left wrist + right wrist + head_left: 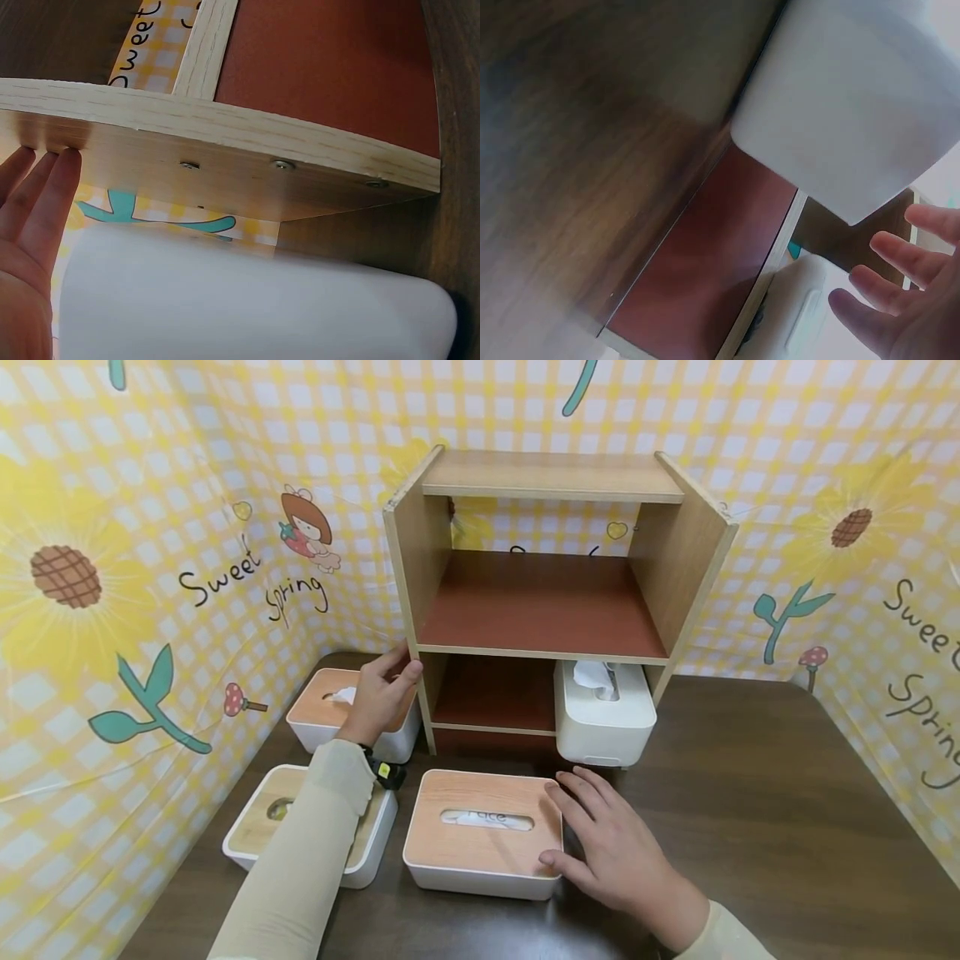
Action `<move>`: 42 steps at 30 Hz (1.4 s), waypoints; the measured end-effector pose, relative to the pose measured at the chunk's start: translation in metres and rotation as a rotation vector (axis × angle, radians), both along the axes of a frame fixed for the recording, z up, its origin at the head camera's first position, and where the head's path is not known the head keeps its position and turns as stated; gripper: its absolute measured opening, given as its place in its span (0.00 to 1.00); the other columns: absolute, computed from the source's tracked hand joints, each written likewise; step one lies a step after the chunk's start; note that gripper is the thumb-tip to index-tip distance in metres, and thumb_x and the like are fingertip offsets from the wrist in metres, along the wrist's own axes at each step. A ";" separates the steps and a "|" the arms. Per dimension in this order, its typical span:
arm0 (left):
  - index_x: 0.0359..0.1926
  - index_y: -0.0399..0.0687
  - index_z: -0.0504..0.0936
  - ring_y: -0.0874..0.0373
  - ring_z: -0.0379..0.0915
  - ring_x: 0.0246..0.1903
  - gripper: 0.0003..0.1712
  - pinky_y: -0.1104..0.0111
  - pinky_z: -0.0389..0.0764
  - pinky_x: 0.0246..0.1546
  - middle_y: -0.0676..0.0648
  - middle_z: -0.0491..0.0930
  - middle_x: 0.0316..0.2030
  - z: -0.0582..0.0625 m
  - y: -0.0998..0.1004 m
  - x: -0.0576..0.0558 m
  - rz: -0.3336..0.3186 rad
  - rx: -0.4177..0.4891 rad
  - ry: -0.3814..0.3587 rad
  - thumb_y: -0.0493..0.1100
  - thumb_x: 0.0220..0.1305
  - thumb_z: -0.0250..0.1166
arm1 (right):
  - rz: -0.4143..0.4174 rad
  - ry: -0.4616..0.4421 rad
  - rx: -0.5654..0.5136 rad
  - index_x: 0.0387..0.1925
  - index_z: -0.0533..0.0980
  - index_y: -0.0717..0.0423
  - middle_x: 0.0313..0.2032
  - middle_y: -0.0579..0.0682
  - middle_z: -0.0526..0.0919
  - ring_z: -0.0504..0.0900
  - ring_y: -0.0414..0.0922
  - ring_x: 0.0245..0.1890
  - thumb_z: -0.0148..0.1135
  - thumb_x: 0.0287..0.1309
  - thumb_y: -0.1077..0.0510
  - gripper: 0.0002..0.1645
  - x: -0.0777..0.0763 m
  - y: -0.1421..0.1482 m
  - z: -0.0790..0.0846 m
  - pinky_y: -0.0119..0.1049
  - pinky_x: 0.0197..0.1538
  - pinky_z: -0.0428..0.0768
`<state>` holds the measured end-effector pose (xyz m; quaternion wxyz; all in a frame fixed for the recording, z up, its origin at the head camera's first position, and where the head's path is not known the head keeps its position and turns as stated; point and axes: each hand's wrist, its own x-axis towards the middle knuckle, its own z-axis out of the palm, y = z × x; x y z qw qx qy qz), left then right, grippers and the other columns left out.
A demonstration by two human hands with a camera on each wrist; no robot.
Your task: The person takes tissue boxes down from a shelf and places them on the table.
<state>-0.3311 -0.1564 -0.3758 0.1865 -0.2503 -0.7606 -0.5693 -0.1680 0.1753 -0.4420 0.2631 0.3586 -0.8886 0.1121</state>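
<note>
My left hand (381, 695) reaches to the left side panel of a small wooden shelf (555, 477). In the left wrist view its straight fingers (54, 199) rest against the outer face of that panel. My right hand (622, 843) is at the right end of a white tissue box (483, 852) with a wood-look lid, its fingers spread and its fingertips right at the lid's edge. This box lies flat on the table in front of the shelf. A cream tissue box (603, 722) sits in the lower compartment on the right, jutting out past the front edge.
Left of the shelf stands another wood-lidded tissue box (311, 706), partly behind my left hand. Nearer, a second one (251, 818) lies under my left forearm. A dark wooden table (765, 810) carries everything; a yellow checked cloth (525, 410) hangs behind and at both sides.
</note>
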 end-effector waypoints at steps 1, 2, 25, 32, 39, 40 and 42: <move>0.65 0.33 0.71 0.45 0.75 0.52 0.25 0.75 0.77 0.45 0.33 0.75 0.57 0.000 0.000 0.000 -0.003 0.002 0.001 0.35 0.69 0.60 | -0.006 -0.006 -0.009 0.64 0.70 0.59 0.61 0.59 0.72 0.66 0.58 0.63 0.49 0.62 0.27 0.46 0.000 0.001 0.000 0.49 0.65 0.65; 0.65 0.33 0.71 0.45 0.75 0.52 0.24 0.75 0.77 0.45 0.33 0.75 0.57 0.000 0.000 0.000 -0.005 0.004 0.004 0.35 0.69 0.60 | -0.007 -0.007 -0.020 0.64 0.70 0.59 0.61 0.59 0.72 0.66 0.58 0.63 0.49 0.62 0.27 0.46 0.000 0.002 0.000 0.49 0.65 0.64; 0.65 0.33 0.69 0.44 0.74 0.54 0.27 0.74 0.77 0.47 0.32 0.74 0.57 0.000 0.000 0.001 -0.017 0.011 -0.005 0.40 0.70 0.60 | -0.103 0.206 -0.325 0.51 0.77 0.66 0.49 0.62 0.77 0.74 0.61 0.50 0.59 0.59 0.32 0.41 -0.006 0.020 0.018 0.50 0.55 0.69; 0.65 0.32 0.70 0.47 0.74 0.53 0.25 0.74 0.77 0.46 0.33 0.74 0.57 -0.001 -0.001 -0.001 -0.016 0.012 -0.001 0.37 0.70 0.60 | -0.246 0.256 -0.403 0.47 0.74 0.70 0.45 0.66 0.74 0.71 0.63 0.46 0.60 0.54 0.27 0.47 -0.009 0.025 0.025 0.51 0.51 0.71; 0.65 0.33 0.71 0.49 0.75 0.51 0.25 0.74 0.78 0.45 0.33 0.75 0.56 0.000 -0.001 -0.001 -0.011 0.013 0.003 0.36 0.69 0.60 | -0.328 0.259 -0.438 0.52 0.71 0.70 0.47 0.68 0.69 0.69 0.64 0.47 0.60 0.52 0.26 0.51 -0.016 0.026 0.029 0.56 0.45 0.74; 0.64 0.32 0.71 0.49 0.75 0.51 0.25 0.74 0.78 0.45 0.33 0.76 0.56 0.000 -0.001 0.000 -0.012 0.013 0.005 0.36 0.69 0.60 | -0.346 0.240 -0.438 0.53 0.70 0.70 0.48 0.68 0.69 0.68 0.64 0.48 0.60 0.52 0.25 0.52 -0.017 0.026 0.030 0.56 0.45 0.74; 0.64 0.33 0.71 0.47 0.76 0.51 0.25 0.74 0.78 0.45 0.33 0.76 0.56 -0.001 -0.001 0.000 -0.015 0.014 0.008 0.38 0.70 0.60 | -0.382 0.204 -0.443 0.55 0.68 0.70 0.50 0.68 0.68 0.67 0.63 0.51 0.60 0.51 0.25 0.54 -0.018 0.026 0.030 0.57 0.47 0.74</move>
